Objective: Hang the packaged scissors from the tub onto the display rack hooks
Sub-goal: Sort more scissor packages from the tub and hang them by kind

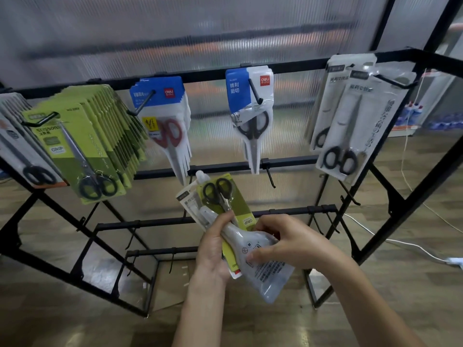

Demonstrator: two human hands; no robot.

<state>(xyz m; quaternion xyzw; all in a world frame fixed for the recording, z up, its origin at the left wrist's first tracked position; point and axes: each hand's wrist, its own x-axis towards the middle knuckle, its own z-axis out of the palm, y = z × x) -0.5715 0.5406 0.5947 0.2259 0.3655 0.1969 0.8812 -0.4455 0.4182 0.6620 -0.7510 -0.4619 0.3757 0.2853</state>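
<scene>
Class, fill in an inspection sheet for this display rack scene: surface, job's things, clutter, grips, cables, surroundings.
Surface: wood-look floor.
Job's things: black metal display rack; green-carded scissors packs crowd one top hook; several lower hooks bare.
Clutter: nothing seen.
Grips: left hand and right hand hold a fan of packaged scissors.
Cables: white cord on the floor, right.
Surroundings: translucent ribbed panel wall.
</scene>
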